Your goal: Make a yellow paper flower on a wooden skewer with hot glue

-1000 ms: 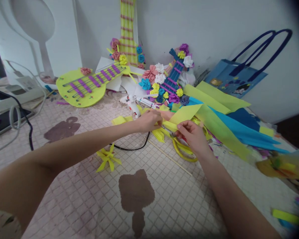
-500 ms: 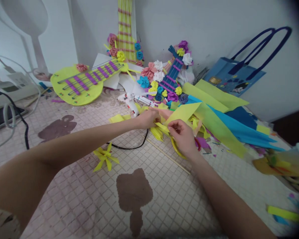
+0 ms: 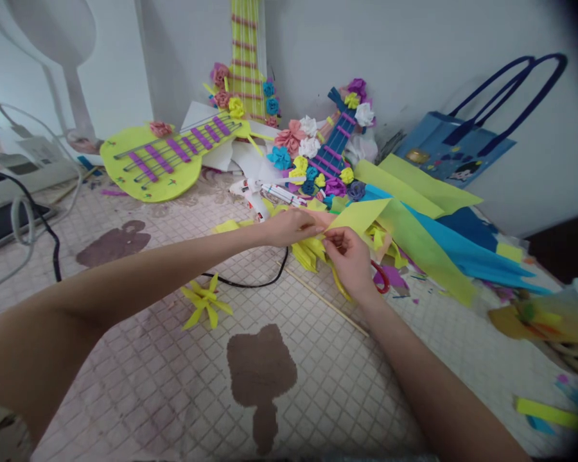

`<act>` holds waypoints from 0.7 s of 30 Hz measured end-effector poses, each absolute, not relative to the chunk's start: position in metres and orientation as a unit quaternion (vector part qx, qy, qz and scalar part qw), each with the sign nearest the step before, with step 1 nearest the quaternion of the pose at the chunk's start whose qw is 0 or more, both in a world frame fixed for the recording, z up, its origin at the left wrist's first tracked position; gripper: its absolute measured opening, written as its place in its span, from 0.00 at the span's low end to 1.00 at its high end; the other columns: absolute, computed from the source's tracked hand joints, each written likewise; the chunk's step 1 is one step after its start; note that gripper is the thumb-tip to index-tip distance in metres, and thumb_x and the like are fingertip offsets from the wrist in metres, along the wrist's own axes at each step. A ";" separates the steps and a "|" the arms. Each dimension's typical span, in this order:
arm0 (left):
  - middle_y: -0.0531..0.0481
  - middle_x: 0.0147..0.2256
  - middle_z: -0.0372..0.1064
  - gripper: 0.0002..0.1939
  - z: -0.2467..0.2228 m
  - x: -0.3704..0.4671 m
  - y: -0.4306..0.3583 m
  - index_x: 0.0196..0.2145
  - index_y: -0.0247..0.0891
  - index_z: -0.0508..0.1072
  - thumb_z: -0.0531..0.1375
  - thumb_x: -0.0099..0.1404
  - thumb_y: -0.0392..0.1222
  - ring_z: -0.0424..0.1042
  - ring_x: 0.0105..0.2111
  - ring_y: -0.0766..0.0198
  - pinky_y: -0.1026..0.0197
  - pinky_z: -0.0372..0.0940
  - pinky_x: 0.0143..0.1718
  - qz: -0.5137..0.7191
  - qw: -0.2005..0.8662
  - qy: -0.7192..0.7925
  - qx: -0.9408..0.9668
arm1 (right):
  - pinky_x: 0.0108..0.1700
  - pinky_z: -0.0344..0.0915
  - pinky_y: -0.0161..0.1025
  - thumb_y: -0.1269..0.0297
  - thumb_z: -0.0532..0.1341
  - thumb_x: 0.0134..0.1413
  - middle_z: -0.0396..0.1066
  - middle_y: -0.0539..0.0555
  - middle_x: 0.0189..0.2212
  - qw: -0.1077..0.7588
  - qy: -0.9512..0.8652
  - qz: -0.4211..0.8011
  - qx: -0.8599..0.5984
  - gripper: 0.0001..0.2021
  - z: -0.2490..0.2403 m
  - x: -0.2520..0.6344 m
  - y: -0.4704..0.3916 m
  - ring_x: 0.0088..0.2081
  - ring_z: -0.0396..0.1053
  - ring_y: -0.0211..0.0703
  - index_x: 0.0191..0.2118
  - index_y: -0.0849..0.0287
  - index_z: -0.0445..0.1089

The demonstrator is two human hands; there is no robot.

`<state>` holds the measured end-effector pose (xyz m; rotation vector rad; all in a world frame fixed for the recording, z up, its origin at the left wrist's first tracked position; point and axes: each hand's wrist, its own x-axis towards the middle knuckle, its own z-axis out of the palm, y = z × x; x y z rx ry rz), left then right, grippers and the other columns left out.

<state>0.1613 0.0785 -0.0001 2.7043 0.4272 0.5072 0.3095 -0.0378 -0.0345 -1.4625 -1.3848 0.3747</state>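
Note:
My right hand is closed in a pinch on a yellow paper strip, which is mostly hidden by fingers. Close beside it, my left hand has its fingers pressed together at the strip's other end. Under both hands lie folded yellow paper pieces. Scissors with a red and yellow handle lie partly hidden beneath my right hand. A yellow paper flower shape rests on the tablecloth, left of the hands. Behind my left hand stands a white glue gun.
A thin wooden stick and a black cord lie in front of the hands. Yellow and blue paper sheets spread rightward. Behind are a yellow paper guitar, a blue flowered one, and a blue bag.
My left hand has shifted right, its fingertips now close to my right hand's. Less of the yellow strip shows between them. The view has moved slightly.

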 end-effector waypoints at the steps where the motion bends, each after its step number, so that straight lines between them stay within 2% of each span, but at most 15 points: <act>1: 0.48 0.28 0.71 0.18 0.000 0.162 0.078 0.31 0.33 0.73 0.51 0.67 0.47 0.68 0.29 0.65 0.65 0.59 0.31 0.178 0.188 0.148 0.954 | 0.34 0.65 0.38 0.66 0.58 0.48 0.69 0.52 0.31 0.524 -0.573 0.167 -0.608 0.06 -0.035 0.309 -0.038 0.32 0.68 0.40 0.35 0.57 0.65; 4: 0.50 0.29 0.72 0.09 0.000 0.163 0.079 0.31 0.34 0.74 0.58 0.60 0.43 0.69 0.29 0.68 0.68 0.59 0.30 0.180 0.222 0.143 0.947 | 0.35 0.65 0.38 0.66 0.59 0.48 0.69 0.52 0.30 0.523 -0.571 0.176 -0.608 0.06 -0.036 0.308 -0.037 0.31 0.68 0.40 0.35 0.58 0.65; 7: 0.51 0.28 0.72 0.03 -0.002 0.165 0.081 0.29 0.33 0.74 0.59 0.56 0.34 0.68 0.27 0.69 0.69 0.59 0.30 0.184 0.232 0.155 0.943 | 0.35 0.65 0.38 0.66 0.59 0.49 0.69 0.51 0.30 0.513 -0.574 0.167 -0.616 0.05 -0.034 0.308 -0.039 0.31 0.67 0.39 0.34 0.58 0.65; 9: 0.51 0.27 0.72 0.03 -0.002 0.165 0.081 0.29 0.33 0.73 0.59 0.56 0.33 0.68 0.27 0.70 0.69 0.58 0.29 0.185 0.234 0.160 0.941 | 0.35 0.65 0.38 0.66 0.58 0.49 0.69 0.52 0.30 0.503 -0.580 0.161 -0.620 0.05 -0.033 0.308 -0.039 0.30 0.67 0.39 0.34 0.58 0.66; 15: 0.51 0.28 0.73 0.08 -0.004 0.166 0.081 0.30 0.34 0.73 0.59 0.59 0.42 0.69 0.28 0.68 0.68 0.59 0.30 0.179 0.239 0.154 0.942 | 0.34 0.65 0.38 0.66 0.58 0.49 0.69 0.51 0.29 0.503 -0.579 0.159 -0.622 0.05 -0.034 0.308 -0.040 0.30 0.67 0.40 0.34 0.58 0.65; 18: 0.53 0.29 0.74 0.04 -0.010 0.167 0.082 0.31 0.35 0.74 0.61 0.55 0.37 0.70 0.30 0.68 0.69 0.59 0.30 0.162 0.237 0.151 0.946 | 0.34 0.65 0.38 0.66 0.58 0.50 0.69 0.51 0.29 0.500 -0.578 0.158 -0.626 0.04 -0.033 0.307 -0.039 0.30 0.67 0.40 0.34 0.57 0.65; 21: 0.53 0.29 0.74 0.06 -0.017 0.169 0.082 0.30 0.36 0.74 0.59 0.53 0.32 0.71 0.30 0.66 0.67 0.58 0.30 0.157 0.217 0.169 0.948 | 0.35 0.65 0.39 0.63 0.57 0.51 0.69 0.53 0.31 0.473 -0.598 0.141 -0.631 0.07 -0.027 0.313 -0.042 0.32 0.68 0.41 0.36 0.58 0.65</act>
